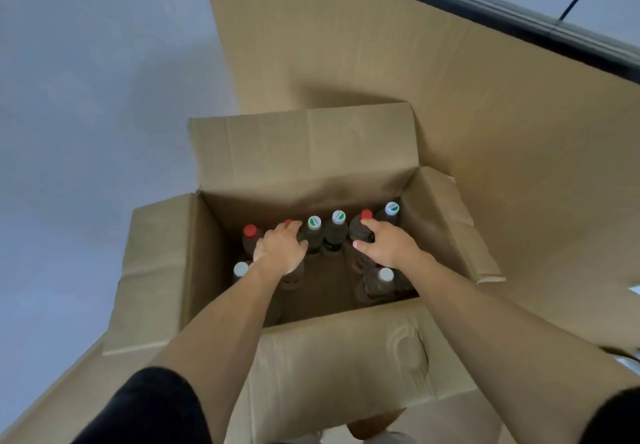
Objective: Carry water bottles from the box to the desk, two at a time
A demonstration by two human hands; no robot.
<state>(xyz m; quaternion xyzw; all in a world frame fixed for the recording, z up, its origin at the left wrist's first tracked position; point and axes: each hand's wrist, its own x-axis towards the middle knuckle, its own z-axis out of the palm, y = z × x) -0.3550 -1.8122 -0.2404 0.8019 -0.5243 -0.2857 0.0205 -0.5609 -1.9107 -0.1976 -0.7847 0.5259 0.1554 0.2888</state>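
Two bare arms reach down into an open cardboard box (346, 357), whose four flaps are folded outward, the far flap standing up behind the opening. Inside, plastic bottles stand upright, their caps facing the camera: a red-capped bottle (250, 232) at the left of the far row, a green-and-white-capped bottle (313, 227) and a second one (338, 222) in the middle, and another pale-capped bottle (391, 208) in the far right corner. Nearer the camera stand a white-capped bottle (240, 269) by the left wall and a white-capped one (385, 275) by the right. The left hand (280, 248) lies over a bottle in the far row, fingers curled round its top, where a bit of red cap shows at the fingertips. The right hand (388, 244) wraps its thumb and fingers round the shoulder of another red-capped bottle (362, 225), just below the cap. Both bottles remain inside the box. Large flattened cardboard sheets (450, 80) lie beneath and behind the box on a pale floor (86, 97).
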